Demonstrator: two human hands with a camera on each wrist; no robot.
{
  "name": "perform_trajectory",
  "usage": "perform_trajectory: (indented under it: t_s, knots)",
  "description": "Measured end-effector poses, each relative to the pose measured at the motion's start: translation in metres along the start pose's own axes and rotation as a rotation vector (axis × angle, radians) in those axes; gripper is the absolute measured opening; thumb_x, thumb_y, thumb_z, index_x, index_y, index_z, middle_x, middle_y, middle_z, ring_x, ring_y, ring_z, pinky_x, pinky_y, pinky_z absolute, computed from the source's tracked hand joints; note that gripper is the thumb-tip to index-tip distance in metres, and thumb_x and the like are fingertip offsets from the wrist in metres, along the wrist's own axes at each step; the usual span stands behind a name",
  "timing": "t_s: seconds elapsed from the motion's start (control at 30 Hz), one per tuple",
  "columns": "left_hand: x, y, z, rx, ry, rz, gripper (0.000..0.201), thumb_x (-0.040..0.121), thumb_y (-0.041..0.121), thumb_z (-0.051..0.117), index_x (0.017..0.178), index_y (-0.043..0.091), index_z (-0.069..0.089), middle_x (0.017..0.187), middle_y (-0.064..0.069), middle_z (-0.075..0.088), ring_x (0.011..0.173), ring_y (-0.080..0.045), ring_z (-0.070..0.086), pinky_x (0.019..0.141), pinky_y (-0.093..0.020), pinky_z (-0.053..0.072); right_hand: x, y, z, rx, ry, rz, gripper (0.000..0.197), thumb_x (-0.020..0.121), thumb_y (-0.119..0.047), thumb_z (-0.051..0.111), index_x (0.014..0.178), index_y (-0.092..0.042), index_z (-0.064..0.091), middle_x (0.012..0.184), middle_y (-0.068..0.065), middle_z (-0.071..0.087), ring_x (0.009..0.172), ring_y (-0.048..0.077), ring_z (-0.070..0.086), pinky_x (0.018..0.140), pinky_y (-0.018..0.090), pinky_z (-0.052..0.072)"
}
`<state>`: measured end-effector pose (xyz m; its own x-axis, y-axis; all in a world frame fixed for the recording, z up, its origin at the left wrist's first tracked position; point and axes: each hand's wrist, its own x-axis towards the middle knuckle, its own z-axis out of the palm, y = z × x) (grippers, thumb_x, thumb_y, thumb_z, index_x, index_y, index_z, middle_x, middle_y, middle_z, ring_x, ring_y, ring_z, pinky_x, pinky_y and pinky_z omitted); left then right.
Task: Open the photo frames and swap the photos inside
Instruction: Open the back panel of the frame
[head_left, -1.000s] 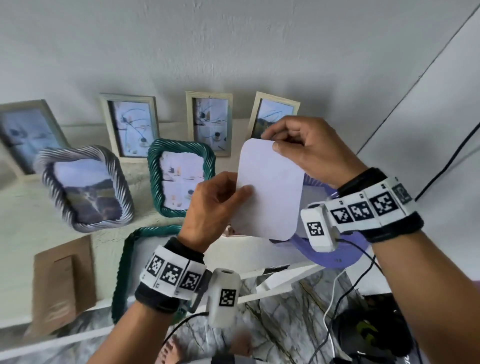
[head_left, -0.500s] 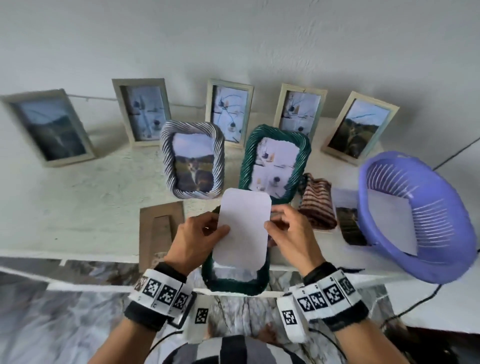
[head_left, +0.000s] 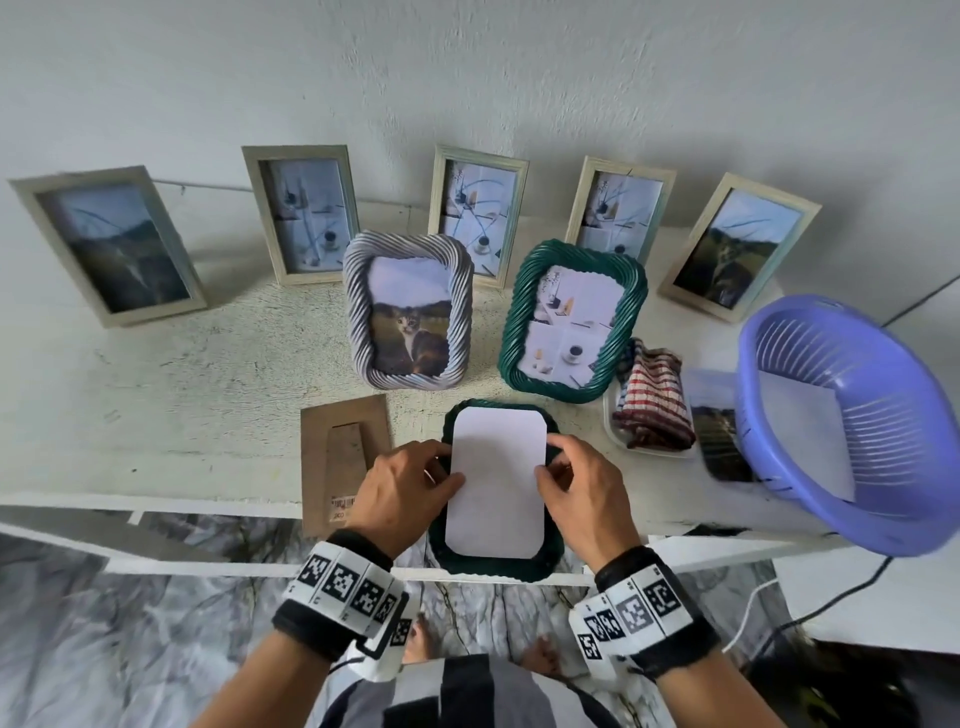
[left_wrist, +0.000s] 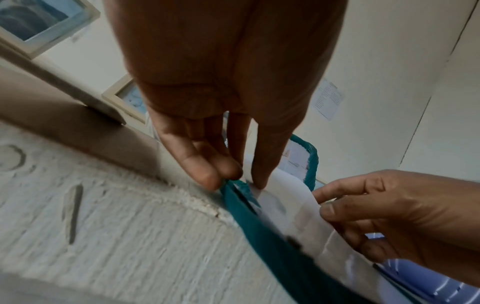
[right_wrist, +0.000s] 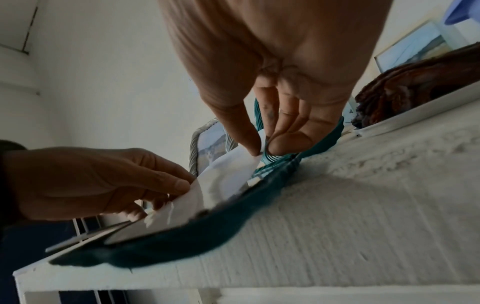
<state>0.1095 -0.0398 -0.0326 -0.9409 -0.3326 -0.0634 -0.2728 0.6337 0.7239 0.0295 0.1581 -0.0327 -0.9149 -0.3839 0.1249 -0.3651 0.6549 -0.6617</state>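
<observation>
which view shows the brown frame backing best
The head view: the brown frame backing lies flat on the shelf, whole apart from the corner under the left hand, its stand and label showing. The left wrist view catches only a blurred brown slab beside the hand. The right wrist view does not show it.

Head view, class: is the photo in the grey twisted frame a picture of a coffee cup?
No, the grey twisted frame shows a cat sitting before a landscape.
</observation>
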Motion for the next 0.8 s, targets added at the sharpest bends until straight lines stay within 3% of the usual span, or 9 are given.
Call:
perform_trajectory:
  t_s: [0.17,0.27,0.4,0.53,0.8]
  knots:
    - [0.0002,0.0002,0.0050,0.066,-0.008,0.008,0.038,0.082,0.026,0.071,0.120,0.023,0.065,0.081,0.007,0.063,0.072,-0.012,0.060,0.072,-0.030,0.052,-0.0028,0.0033,0.0027,-0.065,-0.031,0.021,0.035,0.084,-0.013,0.069,0.118,-0.011,0.064,0.084,0.004,0.060,0.073,0.018,0.055,0.071,0.029,0.045]
    - [0.0003,0.0013,0.0057,0.083,-0.017,-0.002,0.044,0.083,0.027,0.070,0.126,0.024,0.061,0.082,0.006,0.061,0.074,-0.014,0.059,0.073,-0.031,0.051,-0.0028,0.0050,0.0031,-0.073,-0.067,0.039,0.037,0.086,-0.016,0.067,0.122,-0.012,0.063,0.085,0.001,0.054,0.074,0.017,0.052,0.071,0.024,0.040]
    - [0.0007,0.0013,0.0061,0.098,-0.009,0.003,0.039,0.083,0.027,0.070,0.122,0.022,0.063,0.084,0.005,0.060,0.074,-0.015,0.058,0.072,-0.029,0.050,-0.0030,0.0057,0.0051,-0.117,-0.098,0.054,0.033,0.088,-0.020,0.066,0.119,-0.010,0.064,0.092,0.006,0.057,0.083,0.023,0.059,0.073,0.025,0.040]
    - [0.0003,0.0006,0.0065,0.099,-0.004,0.004,0.039,0.083,0.027,0.071,0.121,0.021,0.064,0.084,0.005,0.059,0.074,-0.015,0.058,0.072,-0.029,0.050,-0.0034,0.0068,0.0063,-0.125,-0.106,0.049,0.033,0.089,-0.021,0.065,0.120,-0.010,0.063,0.093,0.005,0.054,0.082,0.023,0.058,0.072,0.021,0.037]
    - [-0.0008,0.0023,0.0054,0.094,0.001,0.008,0.037,0.085,0.031,0.068,0.121,0.021,0.064,0.086,0.004,0.060,0.074,-0.014,0.057,0.070,-0.027,0.048,-0.0033,0.0059,0.0039,-0.103,-0.096,0.037,0.033,0.089,-0.022,0.065,0.119,-0.010,0.064,0.090,0.004,0.055,0.081,0.022,0.057,0.074,0.026,0.042]
